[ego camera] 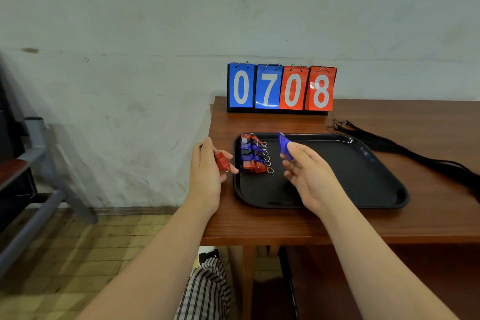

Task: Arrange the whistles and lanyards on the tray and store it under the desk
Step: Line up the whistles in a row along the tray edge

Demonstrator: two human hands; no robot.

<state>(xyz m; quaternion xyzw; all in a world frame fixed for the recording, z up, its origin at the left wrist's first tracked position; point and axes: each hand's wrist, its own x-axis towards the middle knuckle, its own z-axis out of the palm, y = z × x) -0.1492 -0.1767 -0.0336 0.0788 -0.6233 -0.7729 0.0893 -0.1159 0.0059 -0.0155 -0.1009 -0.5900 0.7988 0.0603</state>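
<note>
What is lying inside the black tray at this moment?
In the far left corner of the tray lies a row of red and blue whistles. The right hand, holding a blue whistle, covers part of the floor; that patch cannot be seen.

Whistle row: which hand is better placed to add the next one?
Likely left: left hand holds its red whistle beside the row's near end; right hand holds the blue whistle farther back.

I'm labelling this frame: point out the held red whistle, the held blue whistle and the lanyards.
red whistle [222,162], head view, middle of its translucent body.
blue whistle [283,143], head view, middle of its body.
lanyards [389,147], head view, middle of the black bundle.
</note>
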